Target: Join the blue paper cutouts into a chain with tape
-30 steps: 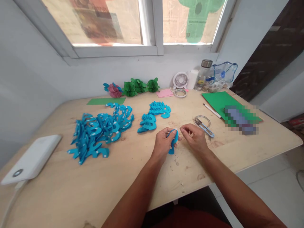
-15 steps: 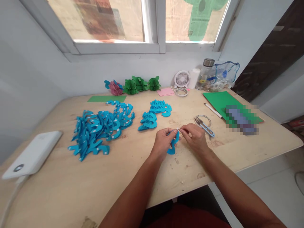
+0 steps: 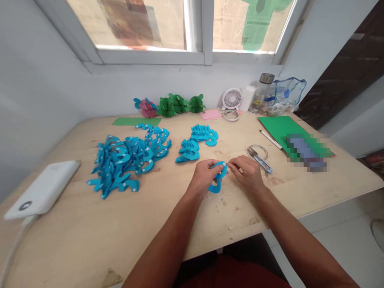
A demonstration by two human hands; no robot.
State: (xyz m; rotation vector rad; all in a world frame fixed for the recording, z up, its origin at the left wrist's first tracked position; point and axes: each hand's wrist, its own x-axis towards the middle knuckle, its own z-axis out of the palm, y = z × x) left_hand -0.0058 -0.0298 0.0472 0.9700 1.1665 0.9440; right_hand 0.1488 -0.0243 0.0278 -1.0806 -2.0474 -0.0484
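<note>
Blue paper (image 3: 215, 189) held in our left grip (image 3: 205, 176) near the surface's front edge (image 3: 234, 240) could tear at its white patch (image 3: 224, 164) if our right grip (image 3: 228, 165), pinched narrow beside it, pulls hard.

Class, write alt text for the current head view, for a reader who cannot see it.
Two hands work on a curved blue paper piece, the left hand holding it. Blue cut-paper shapes, snips and green paper ornaments lie on a wooden table.
</note>
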